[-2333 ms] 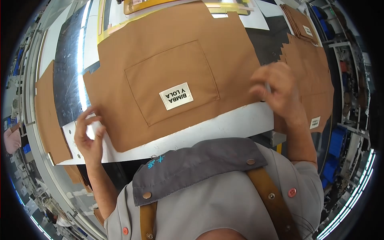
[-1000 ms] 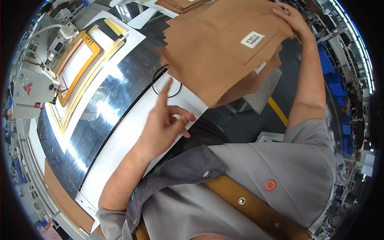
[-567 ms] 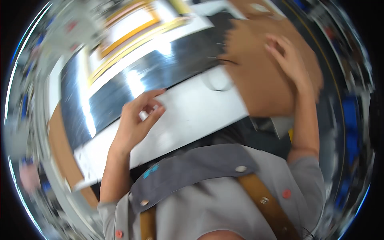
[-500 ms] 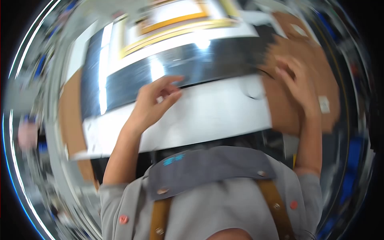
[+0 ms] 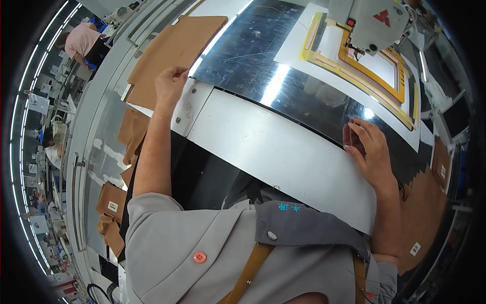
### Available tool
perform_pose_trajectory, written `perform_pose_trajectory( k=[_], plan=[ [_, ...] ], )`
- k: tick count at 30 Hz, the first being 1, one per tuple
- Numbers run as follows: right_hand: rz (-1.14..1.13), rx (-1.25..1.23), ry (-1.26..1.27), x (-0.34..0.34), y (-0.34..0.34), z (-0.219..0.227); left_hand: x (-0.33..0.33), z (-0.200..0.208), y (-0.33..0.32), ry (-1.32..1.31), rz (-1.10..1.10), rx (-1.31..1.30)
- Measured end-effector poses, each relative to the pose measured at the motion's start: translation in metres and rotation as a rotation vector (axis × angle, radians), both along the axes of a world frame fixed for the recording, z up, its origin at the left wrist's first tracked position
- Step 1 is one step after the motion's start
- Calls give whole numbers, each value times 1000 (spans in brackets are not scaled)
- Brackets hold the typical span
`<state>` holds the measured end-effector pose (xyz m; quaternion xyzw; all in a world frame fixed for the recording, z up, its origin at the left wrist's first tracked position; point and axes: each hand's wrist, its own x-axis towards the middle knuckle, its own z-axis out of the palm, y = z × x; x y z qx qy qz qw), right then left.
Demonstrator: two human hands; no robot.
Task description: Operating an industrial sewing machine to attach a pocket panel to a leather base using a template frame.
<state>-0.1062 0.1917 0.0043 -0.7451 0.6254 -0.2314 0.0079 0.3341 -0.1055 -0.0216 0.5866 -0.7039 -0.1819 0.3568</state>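
At the left, my left hand (image 5: 171, 85) has its fingers pressed together at the near right edge of a smooth brown panel (image 5: 174, 48), like leather or fabric. What lies between those fingertips, if anything, is hidden. My right hand (image 5: 368, 149) hovers by the near edge of a shiny dark metal plate (image 5: 243, 55), its thumb and curved fingers apart, with nothing seen in them. Beyond it, a yellow-edged frame (image 5: 349, 78) lies on a white sheet (image 5: 291, 48), with an orange frame (image 5: 400, 86) on it under a light machine head (image 5: 379, 25).
A white metal strip (image 5: 253, 139) runs along the plate's near side. Brown pieces with zigzag edges (image 5: 422, 218) lie at the right. Folded brown pieces (image 5: 112, 200) sit lower left beside a grey rail (image 5: 76, 202). Another person (image 5: 83, 40) is far left.
My view has turned left, bringing the machine head into sight. My left hand has gone from above the plate to the brown panel; my right hand has left the zigzag pieces for the plate's edge.
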Motion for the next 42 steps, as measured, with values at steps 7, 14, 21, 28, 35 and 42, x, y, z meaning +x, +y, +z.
perform_pose_trajectory(
  k=[7, 14, 21, 28, 35, 42],
  plan=[
    [-125, -36, -12, -35, 8, -16, -28, 22, -13, 1, -112, 48],
    [-406, -187, -74, -114, 20, -16, -127, 2, -4, -233, -589, -251],
    [-880, -88, -25, -241, 72, -11, -258, 5, 67, -200, -905, -108],
    [-899, -99, 150, -275, 52, -17, -269, -10, 66, -331, -911, -237],
    [-925, 84, 266, -289, 35, -16, -269, -11, 66, -318, -881, -198],
    [-922, 134, 167, -295, 40, -8, -270, -12, 64, -315, -883, -212]
  ],
)
